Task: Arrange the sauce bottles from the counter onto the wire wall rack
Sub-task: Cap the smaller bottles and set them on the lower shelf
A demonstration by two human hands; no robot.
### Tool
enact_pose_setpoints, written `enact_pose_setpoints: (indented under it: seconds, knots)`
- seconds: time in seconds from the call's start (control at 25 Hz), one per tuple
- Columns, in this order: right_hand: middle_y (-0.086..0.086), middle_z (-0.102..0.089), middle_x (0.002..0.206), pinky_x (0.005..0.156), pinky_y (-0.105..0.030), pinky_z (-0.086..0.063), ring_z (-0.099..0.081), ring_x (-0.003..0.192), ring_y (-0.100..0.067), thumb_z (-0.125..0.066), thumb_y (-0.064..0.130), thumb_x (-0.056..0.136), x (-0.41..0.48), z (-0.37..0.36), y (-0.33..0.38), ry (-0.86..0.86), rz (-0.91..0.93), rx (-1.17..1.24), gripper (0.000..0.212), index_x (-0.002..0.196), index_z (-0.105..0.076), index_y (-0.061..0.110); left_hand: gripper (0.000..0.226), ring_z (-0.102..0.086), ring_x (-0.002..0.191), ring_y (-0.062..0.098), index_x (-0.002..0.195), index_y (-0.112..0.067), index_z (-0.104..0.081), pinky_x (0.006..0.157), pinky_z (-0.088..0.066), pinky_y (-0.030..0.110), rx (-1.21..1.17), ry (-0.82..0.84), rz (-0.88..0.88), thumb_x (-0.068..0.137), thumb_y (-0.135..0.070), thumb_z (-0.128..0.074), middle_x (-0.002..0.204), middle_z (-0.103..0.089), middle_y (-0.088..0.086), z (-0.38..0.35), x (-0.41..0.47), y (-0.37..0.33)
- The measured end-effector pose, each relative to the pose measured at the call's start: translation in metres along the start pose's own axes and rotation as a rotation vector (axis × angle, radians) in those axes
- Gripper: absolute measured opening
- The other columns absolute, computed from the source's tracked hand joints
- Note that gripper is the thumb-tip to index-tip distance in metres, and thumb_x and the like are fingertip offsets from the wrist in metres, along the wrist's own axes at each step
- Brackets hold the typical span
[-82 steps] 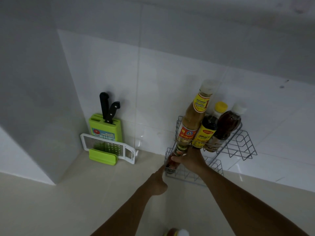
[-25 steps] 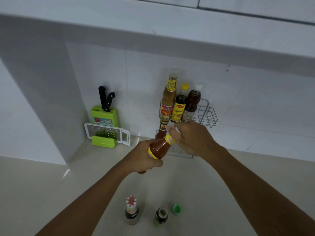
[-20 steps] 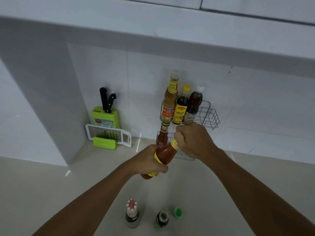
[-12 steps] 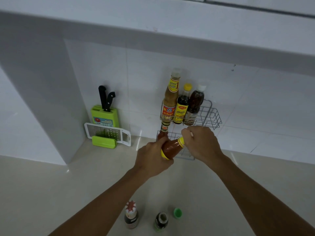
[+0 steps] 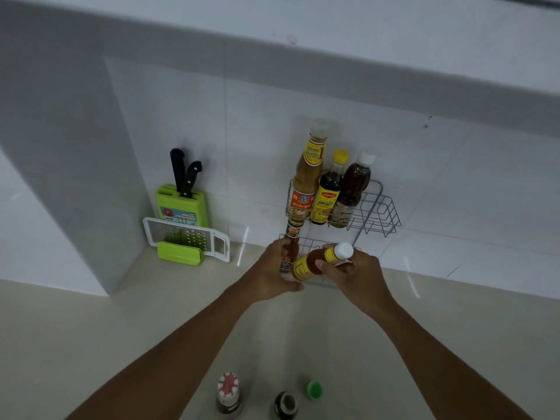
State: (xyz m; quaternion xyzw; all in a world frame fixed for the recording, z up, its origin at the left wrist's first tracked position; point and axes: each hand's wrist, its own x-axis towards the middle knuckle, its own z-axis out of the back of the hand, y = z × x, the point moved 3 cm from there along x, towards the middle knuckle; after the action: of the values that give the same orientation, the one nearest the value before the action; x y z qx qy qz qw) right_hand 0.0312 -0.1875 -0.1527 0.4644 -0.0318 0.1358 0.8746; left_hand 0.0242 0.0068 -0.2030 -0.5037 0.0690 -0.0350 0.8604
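**Head view: tilted sauce bottle held at the lower shelf of the rack**

Head view looks down on two bare forearms reaching to the wire wall rack (image 5: 375, 207) fixed to the white tiled wall. The left hand (image 5: 269, 274) wraps the base of an orange-red sauce bottle (image 5: 315, 262) and the right hand (image 5: 354, 274) closes its fingers on the neck, just below the white cap. The bottle is tilted, cap up and to the right, in front of the rack's lower shelf.

Just behind the left hand's fingers, a slim red bottle (image 5: 292, 241) stands upright at the left end of the lower shelf, close beside the held one; whether they touch cannot be told. Its red label is too small to read.

On the upper shelf three bottles stand side by side: a tall tan bottle (image 5: 309, 174) with yellow and red labels in Thai script, a dark bottle with a yellow cap (image 5: 328, 189) with a red badge on its yellow label, lettering blurred, and a brown bottle with a white cap (image 5: 353, 186). The right part of that shelf holds nothing.

Left of the rack stand a green knife block (image 5: 181, 207) with two black handles and a white grater (image 5: 188, 237) against it. Near the bottom edge, on the beige counter (image 5: 91, 344), are a bottle with a red-and-white top (image 5: 228, 392), an uncapped dark bottle (image 5: 285, 404) and a loose green cap (image 5: 315, 390).
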Motion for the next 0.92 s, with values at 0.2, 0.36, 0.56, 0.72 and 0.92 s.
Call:
enact_pose_setpoints:
  seconds: [0.2,0.36,0.56,0.72,0.92]
  knots:
    - [0.023,-0.069,0.086,0.071,-0.007,-0.053,-0.065,0.082,0.017,-0.083,0.020,0.082,0.028,-0.018,-0.039,-0.080,-0.032,-0.077,0.033,0.113,-0.071,0.026,0.058,-0.049,0.128,0.022,0.143,-0.015,-0.038,0.100,-0.043,0.029,-0.046,0.002,0.285,0.091,-0.020,-0.063,0.146,-0.048,0.008,-0.005,0.025,0.041]
    - [0.024,-0.067,0.083,0.066,-0.006,-0.051,-0.065,0.074,0.014,-0.080,0.018,0.084,0.058,-0.037,-0.054,-0.024,-0.044,-0.109,0.035,0.117,-0.071,0.023,0.056,-0.045,0.135,0.030,0.147,-0.009,-0.033,0.105,-0.039,0.034,-0.057,0.019,0.372,0.095,-0.014,-0.052,0.150,-0.043,0.015,-0.013,0.049,0.057]
    - [0.004,-0.071,0.092,0.062,-0.010,-0.043,-0.067,0.081,-0.007,-0.078,0.020,0.084,0.091,-0.056,-0.079,0.097,-0.176,-0.186,0.033,0.117,-0.070,0.018,0.057,-0.048,0.133,0.029,0.144,-0.015,-0.041,0.109,-0.040,0.035,-0.095,0.046,0.412,0.089,-0.008,-0.049,0.146,-0.050,0.012,-0.023,0.061,0.074]
    - [-0.012,-0.070,0.113,0.067,-0.022,-0.042,-0.063,0.092,-0.023,-0.075,0.021,0.088,0.113,-0.062,-0.096,0.174,-0.258,-0.294,0.036,0.122,-0.065,0.010,0.076,-0.046,0.136,0.028,0.147,-0.022,-0.040,0.110,-0.038,0.033,-0.173,0.038,0.430,0.072,-0.014,-0.048,0.148,-0.049,0.009,-0.024,0.066,0.086]
    - [-0.013,-0.069,0.125,0.084,-0.027,-0.042,-0.062,0.116,-0.029,-0.074,0.027,0.089,0.130,-0.072,-0.107,0.243,-0.319,-0.292,0.042,0.126,-0.063,0.008,0.075,-0.041,0.140,0.029,0.148,-0.020,-0.039,0.115,-0.036,0.037,-0.170,0.045,0.435,0.074,-0.013,-0.048,0.150,-0.046,0.007,-0.024,0.069,0.090]
